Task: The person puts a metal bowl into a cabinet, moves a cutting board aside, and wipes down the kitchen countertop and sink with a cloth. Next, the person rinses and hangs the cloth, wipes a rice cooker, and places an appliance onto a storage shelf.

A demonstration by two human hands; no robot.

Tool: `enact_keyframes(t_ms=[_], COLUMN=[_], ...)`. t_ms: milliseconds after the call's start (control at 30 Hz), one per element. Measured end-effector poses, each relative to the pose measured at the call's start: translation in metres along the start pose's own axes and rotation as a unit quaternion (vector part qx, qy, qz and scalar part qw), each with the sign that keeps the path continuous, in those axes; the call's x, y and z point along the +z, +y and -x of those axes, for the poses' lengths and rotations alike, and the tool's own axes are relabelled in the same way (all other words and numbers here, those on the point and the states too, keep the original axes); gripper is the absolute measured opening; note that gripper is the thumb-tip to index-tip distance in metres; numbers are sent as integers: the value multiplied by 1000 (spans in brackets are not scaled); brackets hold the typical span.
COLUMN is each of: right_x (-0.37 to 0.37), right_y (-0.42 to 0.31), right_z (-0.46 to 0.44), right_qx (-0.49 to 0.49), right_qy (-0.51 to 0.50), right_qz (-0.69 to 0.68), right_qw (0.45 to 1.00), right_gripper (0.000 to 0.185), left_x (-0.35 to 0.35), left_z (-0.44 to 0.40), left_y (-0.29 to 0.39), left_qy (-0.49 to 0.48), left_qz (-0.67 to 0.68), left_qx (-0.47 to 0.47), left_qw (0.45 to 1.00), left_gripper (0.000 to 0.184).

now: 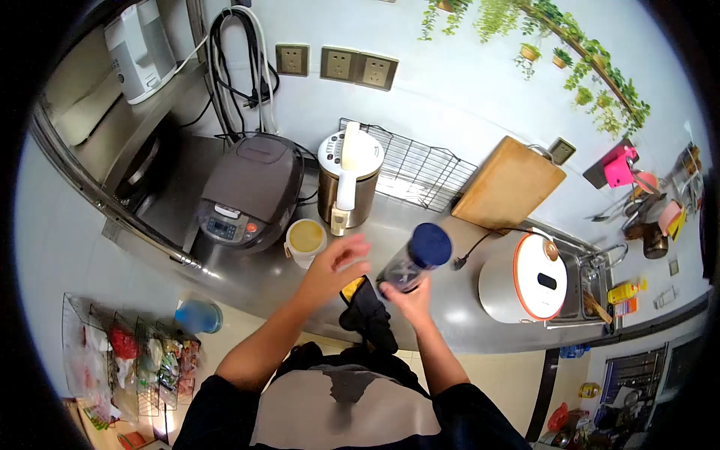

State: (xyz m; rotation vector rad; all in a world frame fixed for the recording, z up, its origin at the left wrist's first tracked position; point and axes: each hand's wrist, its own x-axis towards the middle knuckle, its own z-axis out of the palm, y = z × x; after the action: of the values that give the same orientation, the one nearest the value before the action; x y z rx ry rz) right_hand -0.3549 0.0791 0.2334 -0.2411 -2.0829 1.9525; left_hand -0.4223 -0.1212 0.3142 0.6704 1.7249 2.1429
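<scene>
My right hand (411,301) is wrapped round the lower part of a clear bottle (403,271) with a dark blue lid (430,245), held tilted over the steel counter. My left hand (335,262) is raised to the left of the bottle, fingers apart and slightly blurred, holding nothing. Just beyond it stands a white cup (304,259) with yellowish contents or a yellowish top; I cannot tell which. Between my forearms, a black cloth item (367,319) with a yellow patch hangs at the counter's front edge.
A soymilk maker (330,196) and a brown rice cooker (251,187) stand behind the cup. A wire rack (420,169) and a wooden cutting board (510,184) lean on the wall. To the right are a loose plug (460,263), a white cooker (510,281) and the sink (592,277).
</scene>
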Motion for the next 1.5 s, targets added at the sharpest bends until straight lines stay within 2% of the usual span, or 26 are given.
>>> enact_keyframes(t_ms=[67, 133, 200, 267, 333, 367, 400, 533, 633, 667, 733, 800, 867, 900, 967, 1000, 1033, 1067, 1100, 1133, 1167, 1233, 1333, 1367, 1500], right_x=[-16, -28, -48, -69, -80, -85, -85, -98, -105, -108, -115, -116, -102, -97, -67, -36, -9, 26, 51, 73, 97, 135, 170, 177, 189], right_y=[22, 23, 63, 96, 102, 107, 104, 116, 127, 129, 135, 137, 141, 158, 164, 143, 133, 124, 114, 111, 102, 97, 86, 81, 78], right_z=[-26, -47, -77, -103, -119, -129, -135, -156, -156, -157, -156, -146, -125, -110, -75, -56, -41, -35, -33, -34, -35, -44, -49, -48, -48], right_qx=[-59, -64, -102, -114, -76, -82, -119, -85, 24, 26, -28, -17, 4, -15, -37, -9, -13, -21, -55, -45, -41, -99, -83, -91, -68], right_qy=[82, 139, 228, 274, 290, 297, 329, 324, 328, 326, 268, 251, 394, 400, 302, 209, 96, 42, -40, -101, -121, -107, -89, -55, -22], right_qz=[39, 32, 150, 187, 191, 197, 256, 186, 274, 273, 201, 223, 421, 456, 321, 223, 193, 183, 181, 173, 185, 165, 135, 129, 121], right_qw=[994, 988, 957, 936, 935, 931, 901, 924, 904, 905, 942, 942, 817, 795, 897, 952, 976, 982, 981, 979, 974, 975, 983, 986, 990], right_gripper=[70, 70, 71, 72, 75, 74, 72, 71, 78, 78, 84, 86, 85, 80, 70, 61, 56, 57, 66, 79, 87, 93, 97, 99, 96], left_x=[1, -6, -9, -12, -15, -16, -17, -25, -29, -31, -34, -36, -40, -42, -46, -49, -51, -53, -53, -54, -55, -60, -68, -71, -88], left_z=[18, 37, 53, 66, 76, 80, 83, 97, 104, 105, 106, 107, 107, 107, 109, 111, 113, 115, 117, 117, 118, 128, 148, 155, 180], left_y=[-8, -30, -42, -44, -48, -49, -49, -53, -58, -58, -57, -57, -58, -59, -61, -61, -61, -61, -58, -52, -48, -51, -49, -47, -51], left_qy=[90, 100, 115, 138, 164, 178, 186, 217, 226, 223, 222, 218, 223, 222, 229, 229, 227, 224, 222, 227, 233, 243, 262, 268, 289], left_qz=[5, 2, 2, -20, -26, -32, -32, -4, -6, -6, -11, -12, -1, 2, 21, 24, 22, 20, 21, 19, 17, 10, 8, 15, 13], left_qx=[-175, -196, -215, -234, -234, -230, -234, -257, -253, -248, -249, -247, -238, -235, -231, -232, -240, -248, -249, -244, -239, -242, -248, -249, -229], left_qw=[980, 975, 970, 962, 958, 956, 954, 942, 941, 943, 943, 944, 945, 946, 945, 945, 944, 942, 943, 943, 943, 939, 933, 930, 929], left_gripper=[47, 43, 39, 38, 36, 34, 34, 33, 34, 35, 35, 35, 34, 34, 34, 34, 34, 34, 34, 33, 33, 32, 30, 30, 32])
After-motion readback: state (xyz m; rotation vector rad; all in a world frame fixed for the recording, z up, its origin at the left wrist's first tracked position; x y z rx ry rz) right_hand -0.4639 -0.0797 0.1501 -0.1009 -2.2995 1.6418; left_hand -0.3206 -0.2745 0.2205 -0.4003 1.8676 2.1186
